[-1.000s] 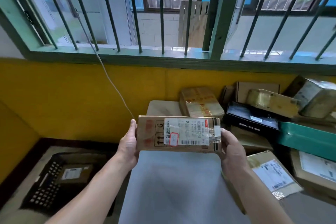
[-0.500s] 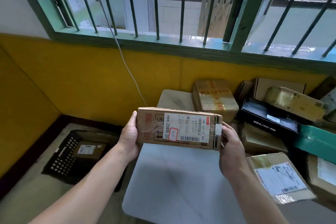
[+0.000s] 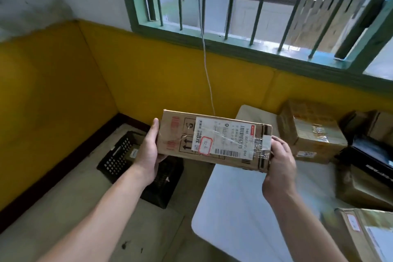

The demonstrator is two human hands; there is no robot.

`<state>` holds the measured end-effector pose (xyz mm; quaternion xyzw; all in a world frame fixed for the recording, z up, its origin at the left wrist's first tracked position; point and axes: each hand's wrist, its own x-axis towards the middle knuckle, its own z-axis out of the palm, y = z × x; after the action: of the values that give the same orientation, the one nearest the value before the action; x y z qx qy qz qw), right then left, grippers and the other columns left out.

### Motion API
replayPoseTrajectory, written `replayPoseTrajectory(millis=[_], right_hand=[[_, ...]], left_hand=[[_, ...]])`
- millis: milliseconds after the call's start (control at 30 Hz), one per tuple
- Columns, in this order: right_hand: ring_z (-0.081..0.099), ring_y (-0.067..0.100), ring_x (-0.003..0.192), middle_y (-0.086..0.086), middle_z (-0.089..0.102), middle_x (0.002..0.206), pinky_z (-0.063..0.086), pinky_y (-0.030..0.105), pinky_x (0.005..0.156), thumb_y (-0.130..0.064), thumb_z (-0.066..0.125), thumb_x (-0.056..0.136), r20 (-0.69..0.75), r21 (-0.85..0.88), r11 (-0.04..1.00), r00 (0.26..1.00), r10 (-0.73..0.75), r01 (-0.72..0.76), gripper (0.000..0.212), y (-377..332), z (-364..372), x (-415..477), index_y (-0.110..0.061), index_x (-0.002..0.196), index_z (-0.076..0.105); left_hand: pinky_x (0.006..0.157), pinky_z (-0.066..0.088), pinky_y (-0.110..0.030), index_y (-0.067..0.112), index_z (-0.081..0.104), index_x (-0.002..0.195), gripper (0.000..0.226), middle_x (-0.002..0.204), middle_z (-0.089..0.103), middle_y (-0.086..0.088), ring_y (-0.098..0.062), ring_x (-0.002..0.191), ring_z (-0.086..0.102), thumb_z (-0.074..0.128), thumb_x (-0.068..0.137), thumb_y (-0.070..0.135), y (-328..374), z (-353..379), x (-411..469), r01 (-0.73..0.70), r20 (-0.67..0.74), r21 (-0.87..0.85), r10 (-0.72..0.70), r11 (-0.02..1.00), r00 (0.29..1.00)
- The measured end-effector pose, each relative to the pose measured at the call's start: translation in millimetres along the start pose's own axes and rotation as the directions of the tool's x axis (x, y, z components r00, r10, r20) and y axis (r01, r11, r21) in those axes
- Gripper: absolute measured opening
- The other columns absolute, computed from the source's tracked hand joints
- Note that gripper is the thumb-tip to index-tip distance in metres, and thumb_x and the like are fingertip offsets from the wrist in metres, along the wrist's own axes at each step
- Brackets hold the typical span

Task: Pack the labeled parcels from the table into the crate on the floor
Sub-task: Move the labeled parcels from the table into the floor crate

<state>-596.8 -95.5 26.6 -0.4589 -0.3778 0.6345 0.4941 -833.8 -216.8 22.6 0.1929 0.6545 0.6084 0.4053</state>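
Note:
I hold a long brown cardboard parcel (image 3: 212, 140) with a white shipping label, level in the air between both hands. My left hand (image 3: 148, 151) grips its left end and my right hand (image 3: 278, 166) grips its taped right end. The parcel hangs over the left edge of the pale table (image 3: 238, 208), partly above the black plastic crate (image 3: 119, 157) on the floor. The crate stands in the corner below my left hand. A labelled parcel lies inside it, mostly hidden by my hand.
More parcels are piled on the table's right side: a taped brown box (image 3: 308, 132), a black box (image 3: 370, 161) and a labelled box (image 3: 368, 234) at the lower right. Yellow walls close the corner behind the crate. A white cable (image 3: 207, 74) hangs from the barred window.
The parcel and both hands have moved left, from over the table's middle to its left edge above the crate. My view has turned left and down toward the floor corner.

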Motion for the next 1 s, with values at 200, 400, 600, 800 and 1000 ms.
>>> replayPoseTrajectory(millis=[200, 400, 600, 800, 1000], right_hand=[[0.072, 0.019, 0.093, 0.001, 0.076, 0.094, 0.057, 0.033, 0.071, -0.029, 0.049, 0.096, 0.093, -0.138, 0.99, 0.996, 0.017, -0.004, 0.022, 41.6, 104.4, -39.4, -0.022, 0.106, 0.068], [0.068, 0.025, 0.106, 0.008, 0.073, 0.108, 0.051, 0.052, 0.096, -0.045, 0.043, 0.098, 0.247, -0.27, 0.957, 0.953, 0.178, -0.108, 0.04, 91.2, 187.4, -62.9, -0.019, 0.115, 0.068], [0.066, 0.023, 0.109, 0.002, 0.074, 0.109, 0.044, 0.053, 0.104, -0.04, 0.051, 0.098, 0.193, -0.349, 0.917, 0.943, 0.272, -0.193, 0.032, 145.3, 239.9, -35.6, -0.024, 0.124, 0.061], [0.061, 0.018, 0.109, -0.003, 0.068, 0.113, 0.046, 0.051, 0.101, -0.042, 0.059, 0.092, 0.125, -0.409, 0.876, 0.934, 0.334, -0.258, 0.02, 214.5, 303.0, 19.5, -0.034, 0.111, 0.061], [0.06, 0.016, 0.113, -0.003, 0.066, 0.124, 0.048, 0.038, 0.092, -0.036, 0.061, 0.093, 0.036, -0.405, 0.826, 0.895, 0.444, -0.393, 0.043, 270.5, 350.1, 68.8, -0.029, 0.135, 0.054]], left_hand=[[0.093, 0.047, -0.04, 0.037, 0.073, 0.107, 0.069, 0.104, 0.075, 0.002, -0.021, 0.105, 0.064, 0.02, 0.089, 0.078, 10.1, -116.0, 13.5, 0.0, 0.003, -0.013, 0.0, 1.0, 1.0], [0.082, 0.047, -0.042, 0.038, 0.071, 0.104, 0.048, 0.101, 0.075, 0.005, -0.014, 0.097, 0.069, 0.04, 0.087, 0.069, 10.5, -207.1, 38.4, -0.051, -0.086, -0.026, 0.048, 0.998, 0.995], [0.08, 0.041, -0.029, 0.025, 0.072, 0.109, 0.048, 0.101, 0.076, 0.005, -0.017, 0.104, 0.065, 0.063, 0.078, 0.061, -12.1, -256.4, 89.7, 0.136, -0.126, -0.024, -0.138, 0.99, 0.982], [0.072, 0.04, -0.02, 0.025, 0.051, 0.129, 0.056, 0.103, 0.07, 0.011, -0.003, 0.095, 0.061, 0.068, 0.083, 0.051, -42.3, -299.0, 189.4, 0.242, -0.208, 0.009, -0.234, 0.97, 0.95], [0.092, 0.041, -0.031, 0.026, 0.044, 0.141, 0.074, 0.117, 0.069, 0.007, -0.011, 0.11, 0.06, 0.07, 0.079, 0.056, -62.5, -327.7, 280.1, 0.416, -0.136, 0.09, -0.403, 0.905, 0.905]])
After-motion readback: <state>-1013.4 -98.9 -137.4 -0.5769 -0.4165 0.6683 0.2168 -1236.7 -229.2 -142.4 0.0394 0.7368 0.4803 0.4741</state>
